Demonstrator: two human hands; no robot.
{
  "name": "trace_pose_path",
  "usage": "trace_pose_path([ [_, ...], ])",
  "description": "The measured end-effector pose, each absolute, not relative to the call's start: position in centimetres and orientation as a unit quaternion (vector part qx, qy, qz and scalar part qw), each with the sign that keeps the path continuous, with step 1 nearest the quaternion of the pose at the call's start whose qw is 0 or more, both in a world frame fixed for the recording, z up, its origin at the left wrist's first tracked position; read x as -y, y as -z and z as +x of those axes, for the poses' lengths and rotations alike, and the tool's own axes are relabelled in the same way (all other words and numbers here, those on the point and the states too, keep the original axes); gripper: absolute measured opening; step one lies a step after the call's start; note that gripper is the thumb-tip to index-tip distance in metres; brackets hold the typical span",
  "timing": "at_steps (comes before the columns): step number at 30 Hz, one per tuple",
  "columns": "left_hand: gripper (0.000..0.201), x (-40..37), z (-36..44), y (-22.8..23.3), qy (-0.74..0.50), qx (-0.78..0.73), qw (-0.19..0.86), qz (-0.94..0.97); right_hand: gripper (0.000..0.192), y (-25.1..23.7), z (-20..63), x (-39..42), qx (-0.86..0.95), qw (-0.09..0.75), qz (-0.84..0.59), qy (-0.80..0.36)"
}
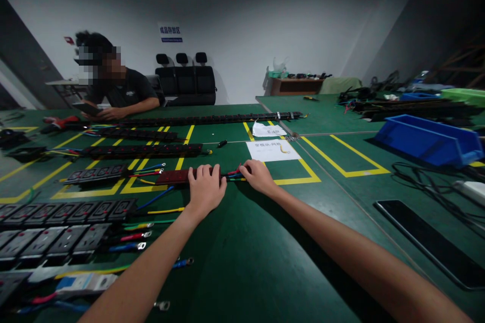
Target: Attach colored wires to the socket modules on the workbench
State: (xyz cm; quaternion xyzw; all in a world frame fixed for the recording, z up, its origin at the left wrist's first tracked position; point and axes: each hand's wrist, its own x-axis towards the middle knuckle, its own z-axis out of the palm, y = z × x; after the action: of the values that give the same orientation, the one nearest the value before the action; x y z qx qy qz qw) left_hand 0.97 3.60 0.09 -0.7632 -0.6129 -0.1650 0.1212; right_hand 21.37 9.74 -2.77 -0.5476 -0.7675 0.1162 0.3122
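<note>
The left hand (205,187) lies palm-down over a dark red socket strip (175,176) on the green bench (242,262). The right hand (258,175) pinches the coloured wires (234,174) at the strip's end. A person sits across the bench.

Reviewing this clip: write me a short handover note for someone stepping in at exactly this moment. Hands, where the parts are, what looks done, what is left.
Left hand: lies palm-down on the socket strip, pinning it to the green table.
Right hand: fingertips on the coloured wires at the strip's right end.
Parts: more socket strips lie in rows beyond it; socket blocks with loose wires sit at the left. A paper label lies just past the right hand.
Done: the wires already leave the strip's end.
Left: cannot tell how they are fixed; the hands hide the joint.
A person sits across the table.
</note>
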Motion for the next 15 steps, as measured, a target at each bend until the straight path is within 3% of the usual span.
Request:
trace_pose_path([
  [15, 0.048, -3.53, 1.13, -0.32, 0.156, 0.618, 0.124, -0.76, 0.03, 2.91, 21.4, -9.76, 0.77, 0.306, -0.549, -0.106],
])
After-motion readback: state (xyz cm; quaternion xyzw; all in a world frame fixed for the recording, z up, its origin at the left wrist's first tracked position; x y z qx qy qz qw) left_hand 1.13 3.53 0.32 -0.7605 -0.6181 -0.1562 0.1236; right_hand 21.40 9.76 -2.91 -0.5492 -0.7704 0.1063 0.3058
